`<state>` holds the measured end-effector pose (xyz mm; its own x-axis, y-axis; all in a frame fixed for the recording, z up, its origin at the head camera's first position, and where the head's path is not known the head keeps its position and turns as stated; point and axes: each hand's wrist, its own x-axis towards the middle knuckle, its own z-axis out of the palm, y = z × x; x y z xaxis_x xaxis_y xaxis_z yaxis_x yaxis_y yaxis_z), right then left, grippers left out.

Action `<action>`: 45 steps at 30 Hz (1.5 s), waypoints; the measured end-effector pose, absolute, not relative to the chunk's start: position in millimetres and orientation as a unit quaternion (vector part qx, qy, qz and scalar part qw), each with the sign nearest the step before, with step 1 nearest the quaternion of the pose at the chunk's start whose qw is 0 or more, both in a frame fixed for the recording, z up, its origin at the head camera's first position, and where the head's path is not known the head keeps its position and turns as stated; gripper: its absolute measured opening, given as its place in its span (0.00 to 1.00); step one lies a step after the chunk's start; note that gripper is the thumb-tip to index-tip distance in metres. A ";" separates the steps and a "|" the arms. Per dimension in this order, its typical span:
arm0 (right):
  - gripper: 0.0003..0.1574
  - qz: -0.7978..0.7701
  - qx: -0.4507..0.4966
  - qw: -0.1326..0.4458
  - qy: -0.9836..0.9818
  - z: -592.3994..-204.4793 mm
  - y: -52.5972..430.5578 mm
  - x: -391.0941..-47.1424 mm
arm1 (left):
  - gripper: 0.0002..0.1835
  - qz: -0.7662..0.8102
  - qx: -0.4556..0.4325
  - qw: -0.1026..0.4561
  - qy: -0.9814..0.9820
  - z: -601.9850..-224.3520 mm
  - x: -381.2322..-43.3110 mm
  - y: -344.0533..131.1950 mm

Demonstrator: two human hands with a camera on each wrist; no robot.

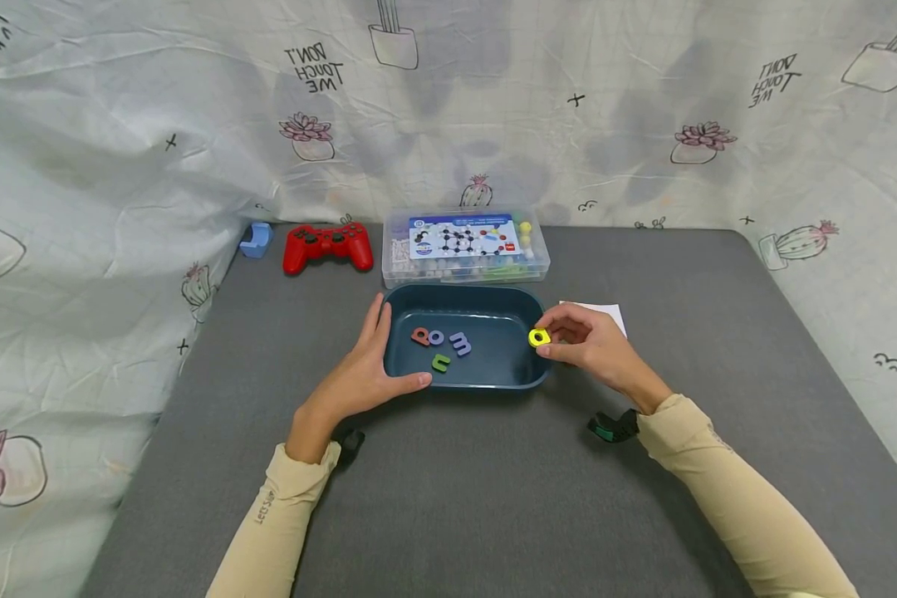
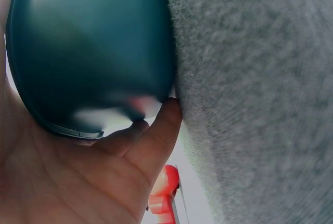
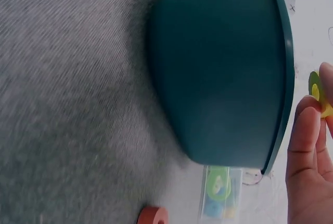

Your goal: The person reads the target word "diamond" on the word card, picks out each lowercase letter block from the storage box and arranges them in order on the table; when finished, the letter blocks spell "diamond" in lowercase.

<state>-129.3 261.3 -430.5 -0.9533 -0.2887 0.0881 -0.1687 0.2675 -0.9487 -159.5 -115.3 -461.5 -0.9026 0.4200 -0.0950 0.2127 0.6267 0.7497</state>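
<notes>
A dark teal tray (image 1: 493, 379) stands on the table between my hands. My left hand (image 1: 366, 365) holds its left end, thumb along the front rim and fingers against the left side. At the right rim, my right hand (image 1: 586, 340) pinches a yellow letter (image 1: 539, 337) with a round hole between thumb and fingertips; the right wrist view shows this letter (image 3: 315, 86) held above the rim. Inside the tray lie a red letter (image 1: 420, 336), a purple letter o (image 1: 436, 338), a purple letter m (image 1: 460, 344) and a green letter n (image 1: 440, 363).
Behind the tray sits a clear plastic case (image 1: 463, 241) with a molecule picture label. A red game controller (image 1: 328, 247) and a blue object (image 1: 257, 240) are further left. White paper (image 1: 611, 313) lies partly behind my right hand. A red piece (image 3: 153, 215) shows in the right wrist view.
</notes>
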 end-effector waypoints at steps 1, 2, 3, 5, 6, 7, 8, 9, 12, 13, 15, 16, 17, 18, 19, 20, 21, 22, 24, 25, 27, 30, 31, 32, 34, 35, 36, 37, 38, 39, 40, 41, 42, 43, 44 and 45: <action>0.19 -0.588 -0.142 0.048 0.795 -430.9 262.4 -128.6 | 0.70 0.393 0.177 0.132 0.892 -461.8 -159.6 -115.3; 0.19 -0.587 -0.141 0.045 0.796 -430.9 263.6 -127.8 | 0.71 0.394 0.176 0.132 0.893 -462.2 -159.8 -115.4; 0.18 -0.587 -0.139 0.043 0.796 -431.1 265.0 -127.1 | 0.71 0.393 0.175 0.132 0.893 -462.6 -160.0 -115.6; 0.18 -0.583 -0.134 0.038 0.801 -431.6 268.4 -126.0 | 0.71 0.392 0.176 0.132 0.893 -463.1 -160.4 -116.1; 0.17 -0.581 -0.132 0.036 0.803 -432.0 270.3 -125.6 | 0.71 0.391 0.177 0.132 0.894 -463.4 -160.6 -116.3; 0.17 -0.578 -0.131 0.033 0.804 -432.3 272.0 -125.2 | 0.71 0.392 0.177 0.132 0.893 -463.6 -160.8 -116.5; 0.16 -0.577 -0.130 0.030 0.806 -432.6 273.7 -124.9 | 0.71 0.393 0.176 0.133 0.893 -463.5 -160.8 -116.8; 0.16 -0.577 -0.128 0.027 0.806 -433.2 275.4 -124.8 | 0.71 0.393 0.177 0.133 0.893 -463.3 -160.9 -117.0; 0.15 -0.588 -0.123 0.025 0.799 -434.1 279.8 -124.1 | 0.70 0.392 0.176 0.133 0.893 -462.9 -161.3 -117.5; 0.15 -0.593 -0.121 0.026 0.796 -434.5 281.0 -123.9 | 0.70 0.393 0.175 0.133 0.893 -462.5 -161.4 -117.7; 0.15 -0.601 -0.117 0.029 0.790 -435.1 283.8 -123.0 | 0.70 0.390 0.174 0.132 0.894 -461.8 -161.8 -117.7; 0.15 -0.604 -0.118 0.029 0.788 -435.5 285.2 -122.6 | 0.70 0.389 0.173 0.132 0.895 -461.6 -162.0 -117.6; 0.15 -0.605 -0.119 0.028 0.786 -435.9 286.7 -122.2 | 0.70 0.388 0.172 0.131 0.896 -461.3 -162.1 -117.5; 0.15 -0.606 -0.120 0.026 0.786 -436.3 288.2 -121.8 | 0.70 0.387 0.172 0.131 0.896 -461.1 -162.1 -117.5; 0.15 -0.604 -0.122 0.022 0.787 -436.8 289.9 -121.4 | 0.70 0.387 0.171 0.131 0.896 -461.0 -162.1 -117.4; 0.15 -0.603 -0.125 0.017 0.788 -437.1 291.6 -121.1 | 0.70 0.387 0.171 0.132 0.897 -461.1 -162.1 -117.3; 0.15 -0.601 -0.127 0.013 0.789 -437.6 293.2 -120.8 | 0.70 0.387 0.171 0.132 0.897 -461.2 -162.1 -117.3; 0.15 -0.599 -0.128 0.009 0.790 -438.1 294.8 -120.5 | 0.70 0.387 0.172 0.132 0.896 -461.4 -162.1 -117.3; 0.14 -0.600 -0.125 0.004 0.790 -439.1 298.0 -119.9 | 0.70 0.387 0.173 0.132 0.896 -461.7 -162.2 -117.3; 0.14 -0.601 -0.123 0.003 0.790 -439.7 299.6 -119.5 | 0.70 0.388 0.173 0.132 0.895 -461.8 -162.3 -117.3; 0.14 -0.602 -0.116 0.003 0.790 -440.9 302.7 -118.4 | 0.70 0.390 0.173 0.132 0.895 -461.6 -162.2 -117.0; 0.14 -0.604 -0.104 0.003 0.790 -443.1 307.2 -116.6 | 0.70 0.391 0.173 0.131 0.895 -460.9 -162.1 -116.5; 0.14 -0.603 -0.100 0.001 0.792 -443.8 308.6 -116.0 | 0.70 0.390 0.174 0.130 0.895 -460.7 -162.0 -116.3; 0.14 -0.600 -0.097 -0.001 0.794 -444.6 310.0 -115.3 | 0.70 0.390 0.174 0.130 0.895 -460.6 -161.9 -116.0; 0.14 -0.595 -0.092 -0.003 0.798 -446.0 312.8 -114.0 | 0.70 0.388 0.175 0.130 0.895 -460.4 -161.8 -115.8; 0.14 -0.592 -0.089 -0.003 0.801 -446.7 314.0 -113.2 | 0.70 0.387 0.175 0.129 0.896 -460.4 -161.8 -115.6; 0.14 -0.590 -0.085 -0.004 0.803 -447.4 315.5 -112.5 | 0.70 0.387 0.175 0.130 0.896 -460.4 -161.7 -115.4; 0.14 -0.588 -0.081 -0.002 0.805 -448.0 316.9 -111.7 | 0.70 0.386 0.175 0.130 0.896 -460.3 -161.7 -115.2; 0.14 -0.584 -0.078 -0.001 0.808 -448.4 318.3 -110.9 | 0.71 0.386 0.175 0.131 0.896 -460.2 -161.6 -115.0; 0.15 -0.582 -0.074 0.001 0.809 -448.8 319.8 -110.1 | 0.71 0.386 0.175 0.131 0.896 -460.1 -161.6 -114.8; 0.15 -0.580 -0.071 0.002 0.812 -449.3 321.6 -109.4 | 0.71 0.386 0.175 0.131 0.896 -459.9 -161.6 -114.6; 0.16 -0.577 -0.069 0.002 0.814 -449.4 323.3 -108.8 | 0.70 0.387 0.175 0.132 0.896 -459.8 -161.5 -114.5; 0.16 -0.574 -0.068 0.001 0.816 -449.8 325.1 -108.4 | 0.70 0.387 0.176 0.132 0.895 -459.7 -161.6 -114.3; 0.17 -0.569 -0.066 0.000 0.819 -449.7 326.8 -107.9 | 0.70 0.388 0.176 0.132 0.895 -459.6 -161.6 -114.2; 0.17 -0.564 -0.065 -0.002 0.823 -449.9 328.5 -107.6 | 0.70 0.388 0.176 0.132 0.895 -459.5 -161.6 -114.1; 0.17 -0.559 -0.064 -0.002 0.826 -450.1 330.2 -107.4 | 0.70 0.388 0.177 0.132 0.895 -459.5 -161.7 -114.0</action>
<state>-107.4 330.2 -450.1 -0.9917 -0.1038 0.0762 -0.1093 0.3660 -0.9242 -161.7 -114.0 -459.5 -0.9027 0.4187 -0.0997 0.2130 0.6360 0.7417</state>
